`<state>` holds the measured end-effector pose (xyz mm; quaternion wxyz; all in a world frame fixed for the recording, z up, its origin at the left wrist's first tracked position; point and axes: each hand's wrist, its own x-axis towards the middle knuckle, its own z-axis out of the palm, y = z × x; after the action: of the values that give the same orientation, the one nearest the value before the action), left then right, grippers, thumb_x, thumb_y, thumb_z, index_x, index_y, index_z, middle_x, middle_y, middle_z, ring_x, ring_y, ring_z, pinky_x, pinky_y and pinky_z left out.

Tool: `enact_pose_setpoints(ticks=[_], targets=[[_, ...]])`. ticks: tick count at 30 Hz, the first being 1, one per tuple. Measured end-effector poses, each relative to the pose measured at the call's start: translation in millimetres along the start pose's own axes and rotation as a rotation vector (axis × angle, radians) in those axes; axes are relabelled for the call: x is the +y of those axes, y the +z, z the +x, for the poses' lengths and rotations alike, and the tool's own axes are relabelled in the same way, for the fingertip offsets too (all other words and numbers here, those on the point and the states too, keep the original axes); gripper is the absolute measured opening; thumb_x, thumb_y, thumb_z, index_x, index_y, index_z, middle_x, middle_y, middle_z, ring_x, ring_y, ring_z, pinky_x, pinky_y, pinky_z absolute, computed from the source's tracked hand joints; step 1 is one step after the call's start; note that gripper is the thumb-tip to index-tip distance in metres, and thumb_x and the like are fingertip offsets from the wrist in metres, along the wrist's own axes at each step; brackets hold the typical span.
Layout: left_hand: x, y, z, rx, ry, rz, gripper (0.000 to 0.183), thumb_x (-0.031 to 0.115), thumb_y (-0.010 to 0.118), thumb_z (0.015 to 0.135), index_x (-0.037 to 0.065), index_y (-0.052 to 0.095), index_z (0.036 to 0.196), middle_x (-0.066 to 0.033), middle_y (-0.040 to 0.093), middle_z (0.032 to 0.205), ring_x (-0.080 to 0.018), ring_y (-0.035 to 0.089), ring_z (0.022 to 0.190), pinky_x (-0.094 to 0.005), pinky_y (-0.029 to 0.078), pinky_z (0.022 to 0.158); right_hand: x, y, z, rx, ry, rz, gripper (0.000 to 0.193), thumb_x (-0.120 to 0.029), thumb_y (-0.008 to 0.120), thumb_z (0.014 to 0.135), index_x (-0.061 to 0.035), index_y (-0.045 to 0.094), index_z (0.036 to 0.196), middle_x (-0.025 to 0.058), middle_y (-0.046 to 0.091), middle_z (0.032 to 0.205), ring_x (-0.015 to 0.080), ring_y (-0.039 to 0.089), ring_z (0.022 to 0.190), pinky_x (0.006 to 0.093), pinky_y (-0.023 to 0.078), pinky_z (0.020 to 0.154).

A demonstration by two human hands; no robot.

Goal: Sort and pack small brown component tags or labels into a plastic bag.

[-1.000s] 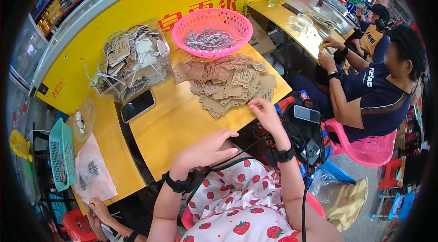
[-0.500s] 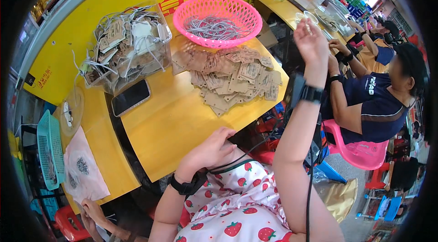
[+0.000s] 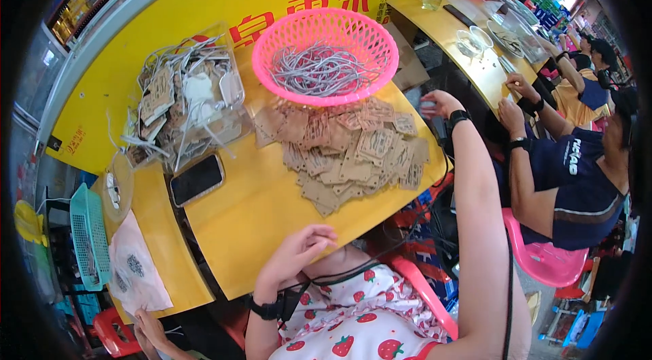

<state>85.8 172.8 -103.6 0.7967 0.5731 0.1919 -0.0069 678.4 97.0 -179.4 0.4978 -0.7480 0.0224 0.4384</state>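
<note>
My left hand point(image 3: 299, 255) rests by the near table edge over my lap, its fingers loosely bent and apart, with nothing visible in it. Out past the table's right end is my right hand point(image 3: 441, 104), to the right of the basket; its fingertips are blurred, so what they hold, if anything, cannot be made out. A pile of brown cardboard tags point(image 3: 360, 156) lies on the yellow table point(image 3: 251, 224), apart from both hands. Behind the pile stands a pink plastic basket point(image 3: 326, 98) holding grey cords point(image 3: 319, 69).
At the left is a clear plastic bin point(image 3: 238, 98) full of corded tags, with a black phone point(image 3: 197, 181) in front. A teal basket point(image 3: 89, 238) and pink sheet point(image 3: 153, 285) are farther left. One co-worker point(image 3: 564, 176) sits at my right by another table point(image 3: 468, 61).
My right hand has come down and slightly left from above the neighbouring table. The left hand's fingers have drawn closer together. The whole view has shifted, so the table sits lower.
</note>
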Motion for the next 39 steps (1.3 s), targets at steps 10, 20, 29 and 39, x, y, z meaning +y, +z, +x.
enact_pose_setpoints(ticks=[10,20,29,39], targets=[[24,4,4,0.059,-0.224,-0.012,0.038,0.014,0.050,0.097,-0.002,0.042,0.130,-0.0118,0.058,0.117,-0.0204,0.063,0.101,-0.0305,0.048,0.088,26,1,132,-0.501,0.426,-0.679,0.043,-0.036,0.047,0.091,-0.0171,0.051,0.130,0.0109,0.047,0.139,0.0325,0.062,0.104,0.0521,0.050,0.083],[22,-3,4,0.066,-0.288,-0.242,0.038,0.008,0.043,0.099,-0.004,0.035,0.134,-0.0168,0.058,0.114,-0.0238,0.063,0.100,-0.0322,0.049,0.090,18,139,160,-0.587,0.271,-0.932,0.041,-0.034,0.050,0.088,-0.0156,0.056,0.125,0.0112,0.049,0.136,0.0327,0.062,0.104,0.0492,0.050,0.084],[15,-7,1,0.036,-0.292,-0.270,0.035,0.011,0.040,0.101,-0.004,0.036,0.132,-0.0146,0.055,0.117,-0.0197,0.061,0.102,-0.0301,0.048,0.091,17,213,191,-0.695,0.116,-1.133,0.039,-0.032,0.052,0.086,-0.0148,0.058,0.120,0.0111,0.051,0.131,0.0317,0.062,0.102,0.0482,0.050,0.082],[18,-3,-1,0.107,-0.313,-0.253,0.034,0.007,0.040,0.099,-0.004,0.037,0.132,-0.0179,0.058,0.114,-0.0238,0.064,0.100,-0.0316,0.048,0.087,62,180,212,-0.714,0.036,-1.248,0.036,-0.030,0.053,0.085,-0.0138,0.060,0.116,0.0110,0.054,0.126,0.0305,0.063,0.099,0.0471,0.051,0.081]])
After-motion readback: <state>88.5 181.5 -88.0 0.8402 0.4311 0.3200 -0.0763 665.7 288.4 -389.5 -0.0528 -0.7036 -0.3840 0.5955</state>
